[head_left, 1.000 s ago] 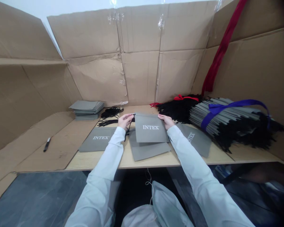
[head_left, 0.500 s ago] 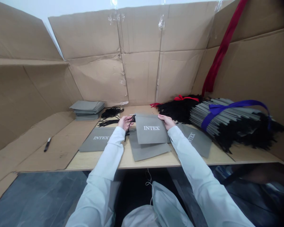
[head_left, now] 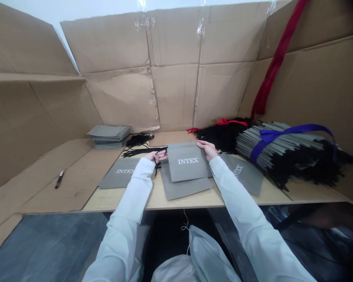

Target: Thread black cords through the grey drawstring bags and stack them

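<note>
A flat grey pouch [head_left: 188, 162] printed INTEX is held up, tilted, over the table. My right hand [head_left: 207, 149] pinches its upper right corner, thumb on the front. At the upper left corner is my left hand [head_left: 158, 155], its fingers closed around a black cord [head_left: 157, 166] that runs from the pouch's top edge; the fingertips are partly hidden. Below the held pouch lies another grey piece [head_left: 186, 190]. One INTEX pouch [head_left: 114, 176] rests flat to the left, and another [head_left: 250, 176] lies turned at an angle on the right.
Stacked grey pieces [head_left: 108, 137] and black cords [head_left: 139, 139] sit at the back left. To the right are a black cord bundle [head_left: 220, 135] with a red tie and a pouch bundle [head_left: 282, 145] with a purple ribbon [head_left: 297, 128]. A marker [head_left: 59, 179] lies left. Cardboard walls [head_left: 173, 94] surround the table.
My left hand has left its pinch at the pouch's upper left corner, opened briefly, and moved slightly down with the cord across its fingers. The pouch's lower edge has dropped a little.
</note>
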Motion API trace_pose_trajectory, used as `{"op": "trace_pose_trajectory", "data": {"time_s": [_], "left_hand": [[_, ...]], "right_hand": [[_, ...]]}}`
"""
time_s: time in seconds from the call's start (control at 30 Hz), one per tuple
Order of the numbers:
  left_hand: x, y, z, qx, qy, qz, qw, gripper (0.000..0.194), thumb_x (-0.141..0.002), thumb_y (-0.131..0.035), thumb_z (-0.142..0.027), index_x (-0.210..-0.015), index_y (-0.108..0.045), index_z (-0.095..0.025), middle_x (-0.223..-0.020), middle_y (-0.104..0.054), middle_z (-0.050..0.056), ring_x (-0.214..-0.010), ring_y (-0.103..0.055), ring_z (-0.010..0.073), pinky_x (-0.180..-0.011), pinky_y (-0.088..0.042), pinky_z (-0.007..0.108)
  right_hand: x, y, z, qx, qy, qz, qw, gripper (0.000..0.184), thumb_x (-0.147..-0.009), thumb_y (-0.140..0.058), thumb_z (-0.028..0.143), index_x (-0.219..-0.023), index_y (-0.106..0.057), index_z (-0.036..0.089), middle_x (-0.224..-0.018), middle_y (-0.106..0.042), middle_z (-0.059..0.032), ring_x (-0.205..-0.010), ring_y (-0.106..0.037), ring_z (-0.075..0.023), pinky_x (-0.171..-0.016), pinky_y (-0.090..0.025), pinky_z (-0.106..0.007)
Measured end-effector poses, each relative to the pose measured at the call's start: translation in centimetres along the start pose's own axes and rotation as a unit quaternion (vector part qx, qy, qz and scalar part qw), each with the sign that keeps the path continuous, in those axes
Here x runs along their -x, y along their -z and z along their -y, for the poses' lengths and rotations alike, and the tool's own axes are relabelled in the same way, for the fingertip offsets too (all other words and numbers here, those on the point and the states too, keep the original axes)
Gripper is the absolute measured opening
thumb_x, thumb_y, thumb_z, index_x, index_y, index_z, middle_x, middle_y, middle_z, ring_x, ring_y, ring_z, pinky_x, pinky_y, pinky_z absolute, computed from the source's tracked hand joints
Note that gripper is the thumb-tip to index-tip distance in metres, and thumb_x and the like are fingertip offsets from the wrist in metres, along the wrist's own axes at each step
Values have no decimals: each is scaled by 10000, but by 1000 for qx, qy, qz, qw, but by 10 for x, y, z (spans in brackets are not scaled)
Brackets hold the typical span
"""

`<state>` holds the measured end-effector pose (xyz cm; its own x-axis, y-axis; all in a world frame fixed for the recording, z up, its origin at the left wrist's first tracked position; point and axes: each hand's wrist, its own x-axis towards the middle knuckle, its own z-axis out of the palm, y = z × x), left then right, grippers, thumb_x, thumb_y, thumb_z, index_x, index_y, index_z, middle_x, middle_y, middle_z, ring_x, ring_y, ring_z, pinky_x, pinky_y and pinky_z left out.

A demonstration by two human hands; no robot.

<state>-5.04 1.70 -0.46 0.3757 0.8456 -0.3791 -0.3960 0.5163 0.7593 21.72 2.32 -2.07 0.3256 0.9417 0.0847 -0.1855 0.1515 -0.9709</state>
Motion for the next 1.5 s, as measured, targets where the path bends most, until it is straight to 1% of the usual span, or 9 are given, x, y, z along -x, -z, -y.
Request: {"op": "trace_pose_trajectory", "data": {"time_s": [0.13, 0.23, 0.4, 0.53, 0.77, 0.97, 1.13, 1.33, 1.5], "left_hand": [[-4, -2, 5, -46, -98, -70, 992, 209, -681, -500, -11, -872, -583, -34, -648, -622, 94, -606, -606, 144, -319, -421, 101], [-2, 0, 5, -68, -158, -84, 981, 159, -636, -556, -11, -786, -605, -27, -642, -628, 100, -598, -607, 141, -373, -456, 107], [3, 0, 2, -96, -197, -82, 972, 157, -572, -607, -3, -725, -621, -38, -639, -632, 95, -594, -606, 133, -420, -471, 111], [7, -2, 1, -101, -223, -107, 964, 129, -560, -627, -25, -687, -619, -45, -633, -630, 83, -564, -596, 113, -479, -490, 140], [7, -3, -1, -106, -257, -107, 955, 183, -542, -655, -71, -721, -617, -76, -646, -631, 69, -642, -600, 119, -605, -476, 194], [5, -1, -2, -186, -329, -114, 919, 279, -520, -680, -169, -782, -621, -95, -626, -631, 59, -669, -602, 142, -676, -455, 242], [3, 1, -2, -212, -315, -124, 917, 302, -490, -697, -202, -766, -618, -110, -623, -628, 57, -687, -604, 158, -625, -451, 226], [0, 1, -1, -149, -263, -112, 947, 192, -526, -671, -139, -699, -598, -98, -596, -619, 59, -621, -599, 129, -585, -462, 209], [0, 0, -2, -154, -241, -142, 948, 66, -599, -606, -130, -643, -607, -81, -598, -625, 82, -567, -589, 116, -493, -458, 177]], "right_hand": [[0, 0, 0, 12, 4, -3, 1000, 371, -417, -687, 248, -771, -643, 146, -730, -620, -32, -689, -540, -138, -632, -421, -256], [1, 1, 1, 13, 0, -2, 1000, 386, -416, -689, 253, -783, -641, 146, -719, -618, -31, -677, -539, -138, -628, -421, -259], [-1, 4, 3, 8, 3, -4, 1000, 385, -417, -692, 249, -785, -640, 147, -733, -617, -26, -673, -536, -126, -638, -420, -251], [-3, 5, 3, 12, 13, -1, 1000, 371, -426, -692, 254, -778, -642, 152, -754, -620, -27, -688, -541, -130, -645, -423, -252], [-4, 7, 4, 3, 14, -1, 1000, 356, -420, -695, 251, -759, -645, 156, -725, -623, -22, -684, -545, -133, -648, -425, -255], [-4, 8, 4, -3, 7, -12, 1000, 342, -413, -697, 233, -741, -645, 150, -684, -620, -18, -658, -544, -126, -641, -425, -252], [-6, 9, 3, -1, 6, -18, 1000, 318, -417, -694, 224, -723, -645, 154, -690, -623, -19, -671, -547, -131, -645, -428, -255], [-4, 9, 4, 1, 2, -19, 1000, 302, -431, -687, 217, -723, -644, 154, -671, -622, -20, -671, -550, -135, -645, -430, -258], [-5, 9, 4, -2, -5, -14, 1000, 305, -432, -688, 210, -728, -644, 155, -678, -625, -21, -664, -553, -136, -648, -432, -262]]}}
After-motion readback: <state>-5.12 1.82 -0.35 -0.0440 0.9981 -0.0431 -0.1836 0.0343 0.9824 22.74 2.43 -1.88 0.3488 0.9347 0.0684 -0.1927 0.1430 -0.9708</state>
